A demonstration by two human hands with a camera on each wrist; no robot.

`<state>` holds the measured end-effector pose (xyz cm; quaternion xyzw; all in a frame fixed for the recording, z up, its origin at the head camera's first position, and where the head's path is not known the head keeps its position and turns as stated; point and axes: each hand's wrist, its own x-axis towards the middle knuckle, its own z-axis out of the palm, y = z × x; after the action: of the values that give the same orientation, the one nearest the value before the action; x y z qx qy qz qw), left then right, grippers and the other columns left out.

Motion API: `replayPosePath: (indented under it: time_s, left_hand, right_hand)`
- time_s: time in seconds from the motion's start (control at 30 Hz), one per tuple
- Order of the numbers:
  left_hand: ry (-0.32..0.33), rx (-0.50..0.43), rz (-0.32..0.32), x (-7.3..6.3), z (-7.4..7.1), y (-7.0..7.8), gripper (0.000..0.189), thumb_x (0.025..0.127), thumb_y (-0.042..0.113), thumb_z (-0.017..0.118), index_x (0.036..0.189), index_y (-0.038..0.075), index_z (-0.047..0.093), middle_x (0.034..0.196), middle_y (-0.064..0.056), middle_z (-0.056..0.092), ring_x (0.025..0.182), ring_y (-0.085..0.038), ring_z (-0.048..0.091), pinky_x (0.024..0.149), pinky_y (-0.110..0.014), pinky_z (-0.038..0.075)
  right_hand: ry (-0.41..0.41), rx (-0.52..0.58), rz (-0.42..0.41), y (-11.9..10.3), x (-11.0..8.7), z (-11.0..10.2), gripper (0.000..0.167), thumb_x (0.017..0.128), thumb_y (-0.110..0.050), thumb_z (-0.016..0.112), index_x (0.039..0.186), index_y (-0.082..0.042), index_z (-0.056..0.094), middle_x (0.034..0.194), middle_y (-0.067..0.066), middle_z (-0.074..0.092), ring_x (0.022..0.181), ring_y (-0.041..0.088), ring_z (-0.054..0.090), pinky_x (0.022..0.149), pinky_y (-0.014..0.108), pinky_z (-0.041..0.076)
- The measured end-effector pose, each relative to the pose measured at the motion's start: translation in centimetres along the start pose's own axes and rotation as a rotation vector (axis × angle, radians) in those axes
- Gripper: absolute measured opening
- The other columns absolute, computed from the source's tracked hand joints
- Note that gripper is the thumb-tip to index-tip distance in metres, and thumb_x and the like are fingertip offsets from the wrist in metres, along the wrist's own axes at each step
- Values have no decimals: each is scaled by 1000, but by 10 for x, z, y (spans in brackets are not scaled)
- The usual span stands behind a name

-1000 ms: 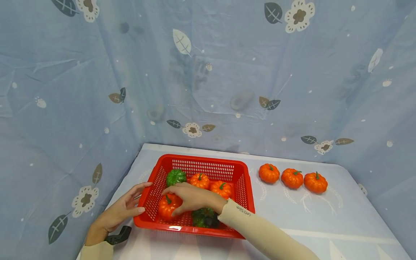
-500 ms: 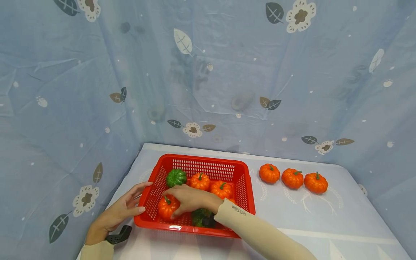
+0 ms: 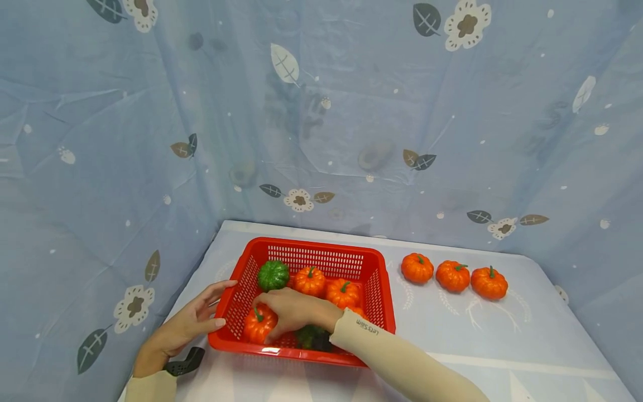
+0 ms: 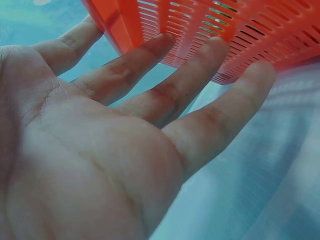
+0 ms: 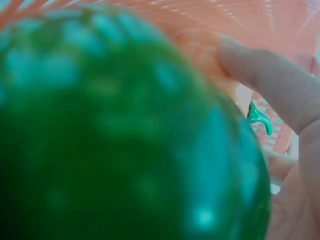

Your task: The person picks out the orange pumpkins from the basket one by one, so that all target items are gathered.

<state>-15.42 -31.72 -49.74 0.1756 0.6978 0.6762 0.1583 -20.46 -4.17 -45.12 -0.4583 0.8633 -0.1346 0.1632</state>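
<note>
Inside a red plastic basket (image 3: 313,244), my right hand (image 3: 293,310) grips a small orange pumpkin (image 3: 257,328) at the front left, thumb on its near side. In the right wrist view the thumb (image 5: 265,70) touches its orange skin, while a green pumpkin (image 5: 125,145) fills the foreground. That green pumpkin is partly hidden by the forearm in the head view. My left hand (image 3: 188,322) lies at the basket's left side with fingers spread and fairly straight. In the left wrist view its fingertips (image 4: 215,50) are at the slotted outer wall.
A second green pumpkin (image 3: 273,275) sits at the basket's back left. Beside it are orange pumpkins (image 3: 310,281), one partly hidden by the right arm. Three orange pumpkins (image 3: 453,276) stand in a row on the table (image 3: 482,340) to the right. Patterned blue cloth (image 3: 341,123) encloses the table.
My right hand and the gripped orange pumpkin have shifted slightly towards the basket's front. The left hand and the basket stay in place.
</note>
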Motion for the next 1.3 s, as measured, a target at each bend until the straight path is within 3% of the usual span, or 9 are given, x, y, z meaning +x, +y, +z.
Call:
replayPosePath:
  time_s: [0.23, 0.43, 0.63, 0.93, 1.07, 1.3]
  left_hand:
    - [11, 2, -14, 0, 0, -1, 74, 97, 2, 63, 161, 15, 28, 161, -24, 22, 135, -31, 47, 98, -44, 55]
    - [12, 1, -33, 0, 1, -2, 74, 97, 2, 63, 160, 15, 28, 162, -23, 21, 136, -32, 45, 99, -42, 54]
    - [-2, -1, -14, 1, 1, -2, 74, 97, 1, 62, 161, 16, 27, 162, -24, 20, 135, -25, 48, 99, -44, 54]
    - [42, 1, -73, 1, 0, -2, 75, 97, 1, 63, 161, 19, 29, 164, -17, 20, 134, -24, 48, 98, -46, 55]
    - [48, 8, -77, 0, 0, -3, 75, 96, 1, 64, 160, 19, 29, 162, -16, 22, 134, -28, 47, 97, -47, 55]
    - [43, -6, -71, 1, 1, -1, 75, 96, 1, 65, 160, 19, 29, 163, -17, 21, 133, -26, 49, 94, -49, 56]
  right_hand:
    - [67, -19, 8, -1, -1, -4, 72, 80, -39, 89, 142, -20, 57, 135, -3, 58, 123, 12, 55, 104, 25, 45]
    - [154, 14, -4, -1, -4, -14, 74, 82, -43, 87, 144, -19, 55, 138, -5, 59, 125, 9, 53, 111, 32, 40]
    - [202, 72, -12, 0, -11, -26, 75, 82, -43, 86, 145, -17, 55, 140, -5, 57, 123, 8, 53, 107, 30, 43]
    - [273, 143, -7, 6, -34, -43, 72, 83, -39, 85, 145, -19, 54, 141, -5, 56, 123, 10, 53, 100, 25, 48]
    - [304, 164, -8, 11, -45, -50, 71, 83, -39, 85, 144, -20, 53, 139, -6, 56, 121, 10, 53, 96, 26, 50]
    - [339, 223, 34, 22, -64, -60, 73, 84, -39, 84, 146, -22, 52, 139, -7, 55, 120, 11, 53, 99, 30, 50]
